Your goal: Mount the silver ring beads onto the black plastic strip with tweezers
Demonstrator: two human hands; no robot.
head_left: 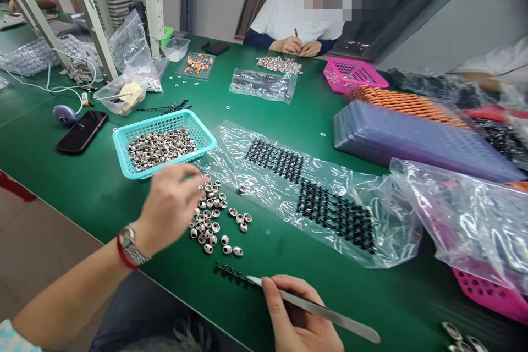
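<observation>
Left hand (171,206) hovered over near-left edge of metal beads (212,217), fingers blurred, spread unclear. Right hand (299,316) pinched on tweezers (317,311), tip touching black strip (231,274).

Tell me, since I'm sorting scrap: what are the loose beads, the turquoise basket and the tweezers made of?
Beads: probably metal, with a dull silver sheen. Basket: likely plastic, an evenly coloured moulded lattice. Tweezers in the right hand: apparently steel, a flat brushed-grey blade.

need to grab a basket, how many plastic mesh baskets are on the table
3. A teal basket of metal beads lies by the left hand; a pink basket sits at the far side near the co-worker; another pink basket peeks from under a plastic bag at right. More may be hidden.
</observation>
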